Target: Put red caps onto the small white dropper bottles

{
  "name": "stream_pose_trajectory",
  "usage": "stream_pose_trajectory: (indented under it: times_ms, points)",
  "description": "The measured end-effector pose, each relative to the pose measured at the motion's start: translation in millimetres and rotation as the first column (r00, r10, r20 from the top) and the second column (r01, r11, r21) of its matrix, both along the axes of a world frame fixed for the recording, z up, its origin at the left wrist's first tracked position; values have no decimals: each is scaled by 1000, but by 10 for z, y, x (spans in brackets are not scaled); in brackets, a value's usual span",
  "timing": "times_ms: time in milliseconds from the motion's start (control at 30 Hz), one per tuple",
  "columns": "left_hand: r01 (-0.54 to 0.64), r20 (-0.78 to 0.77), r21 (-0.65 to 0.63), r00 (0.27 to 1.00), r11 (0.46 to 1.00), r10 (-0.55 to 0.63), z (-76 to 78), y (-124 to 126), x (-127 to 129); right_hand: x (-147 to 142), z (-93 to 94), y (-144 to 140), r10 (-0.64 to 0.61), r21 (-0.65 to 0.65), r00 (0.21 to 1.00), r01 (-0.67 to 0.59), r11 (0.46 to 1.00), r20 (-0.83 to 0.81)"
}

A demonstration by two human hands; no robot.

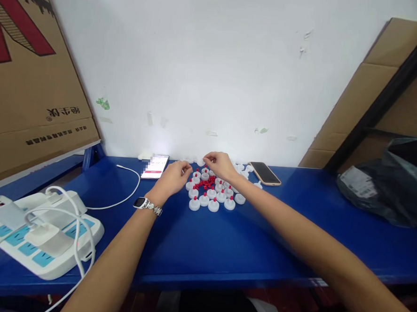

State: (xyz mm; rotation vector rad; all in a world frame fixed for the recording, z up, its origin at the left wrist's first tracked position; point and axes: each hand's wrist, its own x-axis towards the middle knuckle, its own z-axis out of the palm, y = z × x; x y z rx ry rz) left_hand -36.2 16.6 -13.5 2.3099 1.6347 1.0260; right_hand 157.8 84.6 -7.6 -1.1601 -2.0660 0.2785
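Nearest the camera, a white power strip (41, 240) with plugged-in chargers sits at the left edge of the blue table (245, 243), its cables trailing off. Both forearms reach toward the back wall. White round caps (211, 194) with red tips stand upright in a cluster near that wall, loose red pieces (204, 184) among them. The left hand (172, 178), a wristwatch (142, 203) on its wrist, curls its fingers beside the cluster; whether it pinches anything cannot be told. The right hand (220, 165) pinches fingertips together over the far caps. Two phones (265, 173) flank the cluster.
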Motion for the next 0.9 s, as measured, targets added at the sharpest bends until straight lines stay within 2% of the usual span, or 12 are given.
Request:
stream_pose_trajectory:
  times_ms: [67, 167, 300, 400, 500, 667, 800, 900]
  points:
    - [20, -27, -64, 999, 998, -22, -22, 3, -13, -99, -3, 124, -38, 20, 984, 35, 999, 177]
    - [70, -29, -167, 997, 983, -76, -13, -18, -10, -226, -7, 220, -52, 31, 913, 43, 999, 405]
    - [79, -12, -194, 996, 978, -83, 19, 3, -93, -277, -3, 294, -11, 4, 837, 10, 1000, 547]
    - [-44, -5, -151, 999, 988, 43, -9, 70, -253, -268, 46, 370, 19, -19, 817, -9, 1000, 576]
    - [-162, -35, -205, 987, 965, 158, -92, 117, -390, -323, 109, 433, 24, -43, 834, 0, 999, 552]
    - [-159, -54, -302, 987, 940, 149, -194, 115, -412, -617, 87, 404, 56, -29, 867, -48, 998, 496]
    - [-151, -68, -291, 988, 945, 137, -185, 116, -380, -807, 19, 334, 104, -68, 876, -81, 994, 471]
    - [-155, -81, -263, 987, 952, 138, -159, 109, -351, -793, 17, 273, 111, -91, 926, -83, 992, 360]
